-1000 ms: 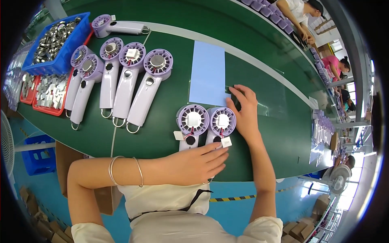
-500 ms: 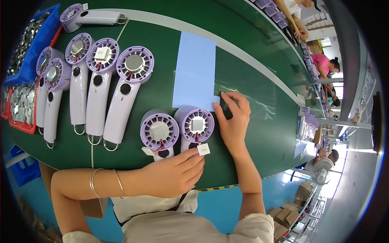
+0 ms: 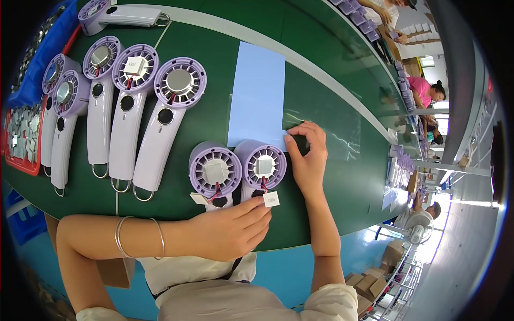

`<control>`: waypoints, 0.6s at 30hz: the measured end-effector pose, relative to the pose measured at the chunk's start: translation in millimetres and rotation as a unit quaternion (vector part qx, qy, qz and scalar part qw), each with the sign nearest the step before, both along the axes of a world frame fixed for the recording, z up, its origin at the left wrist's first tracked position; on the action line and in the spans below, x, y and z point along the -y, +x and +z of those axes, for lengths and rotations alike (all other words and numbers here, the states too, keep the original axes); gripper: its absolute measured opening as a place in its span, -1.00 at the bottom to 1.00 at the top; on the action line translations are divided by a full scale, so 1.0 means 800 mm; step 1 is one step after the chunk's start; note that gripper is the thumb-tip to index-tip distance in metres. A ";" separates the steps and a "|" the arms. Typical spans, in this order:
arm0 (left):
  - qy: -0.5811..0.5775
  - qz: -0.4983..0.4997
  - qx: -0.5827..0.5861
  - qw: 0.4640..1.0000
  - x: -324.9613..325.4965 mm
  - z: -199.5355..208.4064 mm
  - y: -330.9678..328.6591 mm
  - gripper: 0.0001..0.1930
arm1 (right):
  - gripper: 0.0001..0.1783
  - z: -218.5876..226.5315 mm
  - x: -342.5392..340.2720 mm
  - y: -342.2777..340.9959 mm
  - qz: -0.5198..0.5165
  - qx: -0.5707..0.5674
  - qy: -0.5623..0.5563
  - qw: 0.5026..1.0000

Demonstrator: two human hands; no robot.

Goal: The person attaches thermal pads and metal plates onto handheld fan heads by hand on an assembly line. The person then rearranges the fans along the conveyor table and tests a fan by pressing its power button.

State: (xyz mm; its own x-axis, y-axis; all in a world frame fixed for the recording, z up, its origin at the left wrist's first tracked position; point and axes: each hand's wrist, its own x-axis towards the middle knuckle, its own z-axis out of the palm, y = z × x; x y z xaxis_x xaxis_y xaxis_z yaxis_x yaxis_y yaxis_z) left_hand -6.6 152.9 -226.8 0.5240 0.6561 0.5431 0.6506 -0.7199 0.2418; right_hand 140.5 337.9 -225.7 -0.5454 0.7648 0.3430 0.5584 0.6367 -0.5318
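At the lower right corner of the blue sheet (image 3: 258,91), right hand (image 3: 309,160) has drawn thumb and forefinger closer together, apparently pinching the edge; sheet seems caught, not yet lifted. Left hand (image 3: 230,230) covers handles of two lavender fans (image 3: 264,166), grip unclear

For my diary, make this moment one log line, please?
left hand: partly covering two handheld fans | right hand: at corner of blue sheet

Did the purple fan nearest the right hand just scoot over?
Yes, left. Against the blue sheet, the purple fan shifted from the right corner toward the middle.
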 end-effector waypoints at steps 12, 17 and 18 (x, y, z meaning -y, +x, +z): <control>0.033 0.018 0.001 0.999 0.002 0.000 -0.003 -0.72 | -0.91 0.012 0.003 -0.006 0.011 0.037 0.000 0.999; 0.037 0.017 -0.008 0.999 0.002 0.001 -0.007 -0.71 | -0.94 0.028 0.008 0.013 0.060 -0.074 -0.152 0.984; 0.040 0.013 -0.012 0.999 0.003 0.001 -0.008 -0.70 | -0.94 0.035 0.013 0.014 0.044 -0.123 -0.169 0.977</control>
